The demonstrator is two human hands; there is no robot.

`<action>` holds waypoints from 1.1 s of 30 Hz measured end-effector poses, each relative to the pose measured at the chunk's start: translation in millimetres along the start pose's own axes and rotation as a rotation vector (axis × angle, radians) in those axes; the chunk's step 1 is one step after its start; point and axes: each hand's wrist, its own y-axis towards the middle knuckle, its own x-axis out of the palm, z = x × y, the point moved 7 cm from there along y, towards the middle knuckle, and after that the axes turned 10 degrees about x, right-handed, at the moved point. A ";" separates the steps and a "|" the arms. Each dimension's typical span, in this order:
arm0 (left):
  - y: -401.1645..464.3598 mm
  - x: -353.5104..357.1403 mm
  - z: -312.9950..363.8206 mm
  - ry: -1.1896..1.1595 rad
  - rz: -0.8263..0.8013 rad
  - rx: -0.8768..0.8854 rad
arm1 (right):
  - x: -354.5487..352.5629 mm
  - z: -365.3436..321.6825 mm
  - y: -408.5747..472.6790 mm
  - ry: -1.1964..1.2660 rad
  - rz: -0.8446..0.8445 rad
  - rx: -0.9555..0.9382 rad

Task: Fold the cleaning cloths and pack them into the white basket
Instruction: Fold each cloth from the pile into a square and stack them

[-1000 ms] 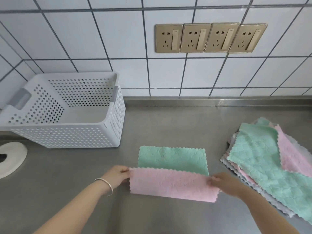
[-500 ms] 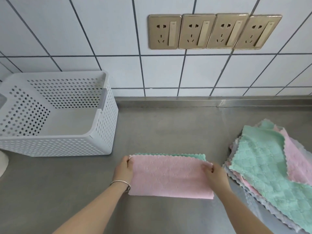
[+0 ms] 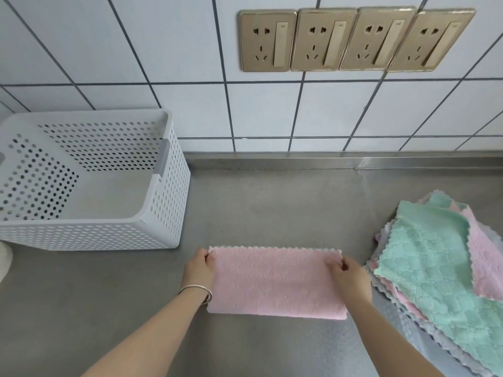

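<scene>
We see a steel counter [image 3: 272,208] running beneath a white tiled wall [image 3: 136,50], and we take the folded pink cloth [image 3: 275,284] lying flat on it as our landmark. Well above the cloth, four gold sockets [image 3: 353,39] sit in a row on the wall. To the upper left of the cloth, near but not touching it, stands the white basket [image 3: 89,232], perforated all over, with nothing visible inside it. To the right of the cloth, just beside it, lies the pile of unfolded cloths [image 3: 435,273], a green one on top with pink and pale layers showing at its edges. The cloth itself shows its pink side up, with a thin green line peeking along its far scalloped edge. Our left hand [image 3: 198,270] pinches the far left corner of the cloth, thumb and fingers closed on the fabric. Our right hand [image 3: 351,276] does likewise at the far right corner, fingers curled round the edge. A silver bangle [image 3: 197,291] circles the left wrist, touching the cloth's left edge. At the frame's left edge, well left of the cloth, we see part of a white round object [image 3: 5,259].
</scene>
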 end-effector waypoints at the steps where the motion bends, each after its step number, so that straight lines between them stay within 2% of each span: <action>1: 1.0 -0.3 -0.7 0.000 0.003 -0.012 | -0.4 -0.2 0.7 0.006 0.004 0.004; 9: 3.4 -1.7 1.7 -0.059 0.045 -0.052 | 2.6 -4.2 4.9 -0.058 0.019 0.015; 12: -6.5 -5.3 11.4 -0.034 0.110 -0.049 | 1.5 -6.0 -2.6 0.029 0.026 -0.015; 13: -11.3 -7.0 15.3 0.025 0.147 -0.010 | 0.3 -6.3 -7.9 0.044 0.039 -0.049; 15: -22.3 -1.8 31.5 0.229 0.158 0.193 | -1.2 -4.0 -21.1 -0.007 0.093 -0.108; 17: -35.6 16.6 50.8 0.389 0.059 0.436 | -0.3 3.6 -34.3 -0.071 0.129 -0.116; 21: -65.6 73.3 79.8 0.661 -0.405 0.806 | 10.1 20.3 -55.2 -0.210 0.091 -0.077; 22: -70.7 82.7 81.3 0.712 -0.498 0.839 | 11.8 22.8 -58.5 -0.230 0.084 -0.065; 24: -75.1 89.0 82.2 0.782 -0.580 0.810 | 13.4 28.2 -61.7 -0.235 0.062 -0.023; 30: -71.0 97.8 70.4 0.859 -0.625 0.765 | 12.5 38.0 -58.9 -0.144 -0.010 0.177; 33: -73.3 99.1 72.0 0.827 -0.645 0.752 | 12.8 39.7 -60.5 -0.189 -0.059 0.233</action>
